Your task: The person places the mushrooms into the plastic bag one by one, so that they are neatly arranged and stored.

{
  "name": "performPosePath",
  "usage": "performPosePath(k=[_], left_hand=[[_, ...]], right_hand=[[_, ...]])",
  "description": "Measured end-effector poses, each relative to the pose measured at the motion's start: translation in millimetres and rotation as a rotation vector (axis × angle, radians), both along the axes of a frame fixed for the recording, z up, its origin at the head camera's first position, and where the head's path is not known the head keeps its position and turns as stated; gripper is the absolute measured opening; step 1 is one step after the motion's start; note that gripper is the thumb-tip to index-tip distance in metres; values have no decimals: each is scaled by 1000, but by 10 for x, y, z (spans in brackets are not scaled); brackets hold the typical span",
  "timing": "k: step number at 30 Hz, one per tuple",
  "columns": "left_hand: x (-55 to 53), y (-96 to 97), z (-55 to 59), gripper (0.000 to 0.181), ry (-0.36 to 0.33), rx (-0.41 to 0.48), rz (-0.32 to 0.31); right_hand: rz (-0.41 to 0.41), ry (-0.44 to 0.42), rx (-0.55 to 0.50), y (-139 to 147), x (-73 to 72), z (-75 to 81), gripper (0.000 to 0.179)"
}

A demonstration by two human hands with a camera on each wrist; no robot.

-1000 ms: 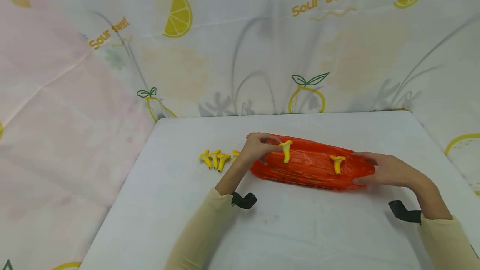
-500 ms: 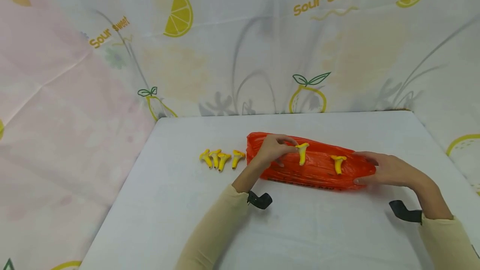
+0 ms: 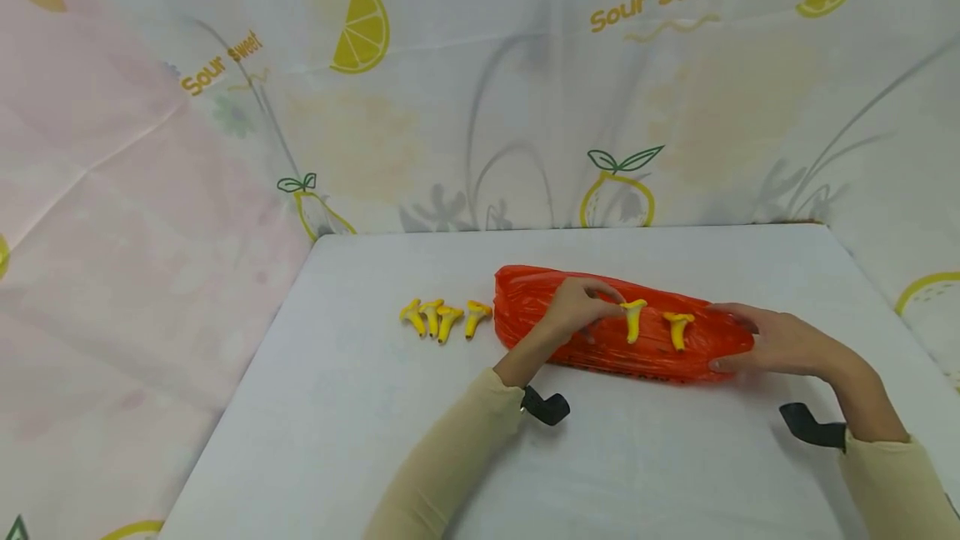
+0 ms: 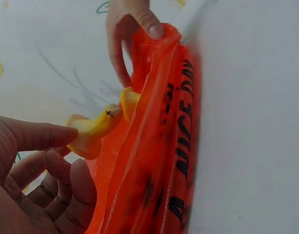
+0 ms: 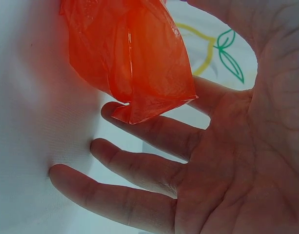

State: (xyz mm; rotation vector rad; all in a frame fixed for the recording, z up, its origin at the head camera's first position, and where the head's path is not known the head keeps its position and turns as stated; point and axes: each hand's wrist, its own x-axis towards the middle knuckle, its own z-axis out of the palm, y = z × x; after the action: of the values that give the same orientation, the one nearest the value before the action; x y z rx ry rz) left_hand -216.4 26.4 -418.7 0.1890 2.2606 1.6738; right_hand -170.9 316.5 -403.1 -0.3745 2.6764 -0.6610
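Observation:
My left hand (image 3: 574,307) pinches the cap of a yellow chanterelle mushroom (image 3: 633,322) between thumb and fingers, over an orange-red plastic bag (image 3: 517,298). In the left wrist view, the stem end of the held mushroom (image 4: 98,129) overlaps another mushroom (image 4: 129,101) at the bag. That other mushroom (image 3: 678,329) shows farther right in the head view. My right hand (image 3: 791,342) holds the bag's right end between thumb and index finger. Its other fingers (image 5: 134,168) are spread beneath the bag's corner in the right wrist view.
Several more yellow mushrooms (image 3: 448,323) lie on the white table (image 3: 337,423), left of the bag. A patterned cloth (image 3: 480,90) hangs behind the table. Each wrist wears a black mount (image 3: 546,407).
My left hand has moved right along the bag with the mushroom, toward the other one there. Moving off, it has uncovered a mushroom at the bag's left end. The right hand stays put.

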Motion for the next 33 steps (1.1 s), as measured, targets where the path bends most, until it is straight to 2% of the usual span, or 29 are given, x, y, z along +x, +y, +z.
performPosePath(k=[7, 14, 17, 23, 33], left_hand=[[-27, 113, -41, 6, -13, -1, 31], [-48, 244, -73, 5, 18, -75, 48], [-54, 288, -77, 5, 17, -80, 49], [-64, 336, -105, 6, 15, -74, 60], [-64, 412, -147, 7, 44, -130, 62]], right_hand=[[-2, -19, 4, 0, -6, -1, 86], [8, -3, 13, 11, -4, 3, 85], [10, 0, 12, 12, -1, 8, 85], [9, -12, 11, 12, -3, 8, 85], [8, -13, 22, 13, -7, 10, 86]])
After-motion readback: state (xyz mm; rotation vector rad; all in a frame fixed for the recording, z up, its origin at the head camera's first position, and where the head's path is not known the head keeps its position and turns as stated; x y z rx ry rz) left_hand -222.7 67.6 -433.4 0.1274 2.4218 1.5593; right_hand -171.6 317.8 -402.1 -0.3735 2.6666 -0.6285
